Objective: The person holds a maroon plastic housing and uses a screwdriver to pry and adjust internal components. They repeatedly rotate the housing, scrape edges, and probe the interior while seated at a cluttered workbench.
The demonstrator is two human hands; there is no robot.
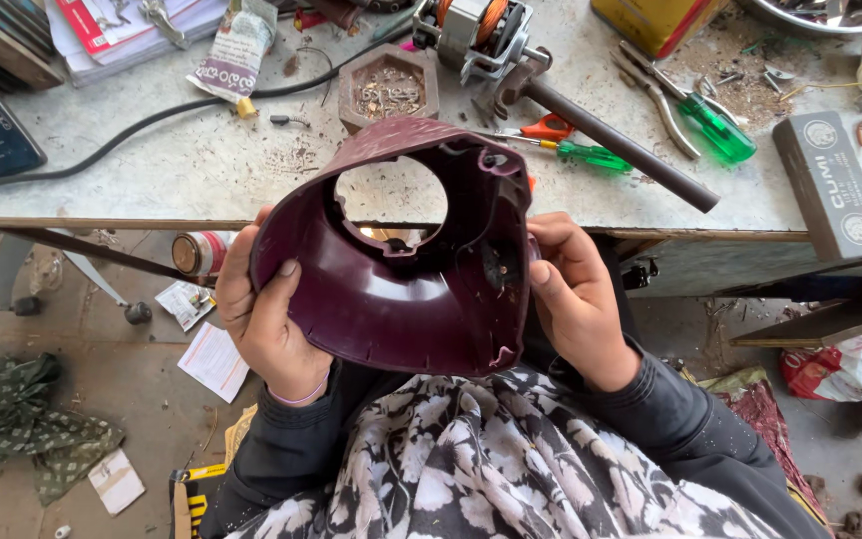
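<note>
- Maroon shell (pixel 401 289) held in the air just in front of the table's (pixel 152 160) near edge, above the lap.
- Left hand (pixel 266 309) closed on the shell's left wall, thumb lying inside the hollow, fingers behind.
- Right hand (pixel 576 299) closed on the right rim, thumb pressed near the screw boss, fingers wrapped around the outside.
- Gripped from both sides, probably to keep the hollow steady and open to view.
- Shell's open mouth turned toward the wearer; round hole (pixel 391 195) at the far end facing the table.
- Long axis running from the lap outward to the table edge, tilted slightly up at the far end.
- On the table past the hole: wooden tray (pixel 388 90) of screws, motor (pixel 476 30) with copper windings, dark rod (pixel 621 140) lying diagonally.
- Toward the far right corner: green screwdriver (pixel 715 125), pliers (pixel 655 95), grey block (pixel 835 185) at the near edge.
- On the floor (pixel 102 399): papers, green cloth (pixel 22 419), a can (pixel 200 254) under the table edge.
</note>
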